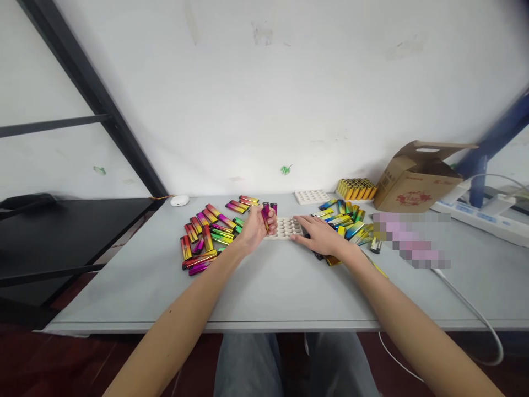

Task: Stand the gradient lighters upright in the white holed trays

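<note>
The left hand curls its fingers shut on a magenta-gold lighter beside the white moulded tray; the right hand lies open on the tray's edge, holding nothing; its pressure could tip the tray, scattering nearby loose lighters.

We can barely see the lighter inside the left hand; the right hand hides part of the white holder tray, and a pixelated patch blurs the table at right.
</note>
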Motion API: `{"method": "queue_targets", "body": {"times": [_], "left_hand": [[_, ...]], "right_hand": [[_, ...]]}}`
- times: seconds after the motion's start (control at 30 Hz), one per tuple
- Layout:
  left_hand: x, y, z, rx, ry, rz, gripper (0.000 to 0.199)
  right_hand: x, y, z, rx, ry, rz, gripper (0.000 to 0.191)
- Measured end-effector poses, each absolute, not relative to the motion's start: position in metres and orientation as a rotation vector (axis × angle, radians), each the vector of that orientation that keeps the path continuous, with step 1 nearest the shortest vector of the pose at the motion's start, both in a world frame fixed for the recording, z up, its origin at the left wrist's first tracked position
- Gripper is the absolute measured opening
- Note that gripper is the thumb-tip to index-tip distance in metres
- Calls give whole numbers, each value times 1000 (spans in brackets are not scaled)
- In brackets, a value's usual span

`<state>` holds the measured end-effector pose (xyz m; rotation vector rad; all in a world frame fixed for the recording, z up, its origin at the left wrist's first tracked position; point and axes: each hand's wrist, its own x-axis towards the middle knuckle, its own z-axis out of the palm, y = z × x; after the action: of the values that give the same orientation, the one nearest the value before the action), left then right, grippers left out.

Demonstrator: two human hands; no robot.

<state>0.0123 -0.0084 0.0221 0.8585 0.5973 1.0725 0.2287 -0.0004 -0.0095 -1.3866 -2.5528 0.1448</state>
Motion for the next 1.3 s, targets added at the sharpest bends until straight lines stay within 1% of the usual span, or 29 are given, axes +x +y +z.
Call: {"method": "queue_targets", "body": {"times": [0.27,0.9,1.3], "left_hand": [[12,-11,24,805,617,1042,29],[15,-17,18,992,546,846,32],[15,-18,20,1022,505,871,37]], "right_hand": [[228,0,-10,-1392,-2547,145,64],[228,0,-11,-1396,-2544,133,65],[227,-1,-8,-1407,-2547,157,66]]}}
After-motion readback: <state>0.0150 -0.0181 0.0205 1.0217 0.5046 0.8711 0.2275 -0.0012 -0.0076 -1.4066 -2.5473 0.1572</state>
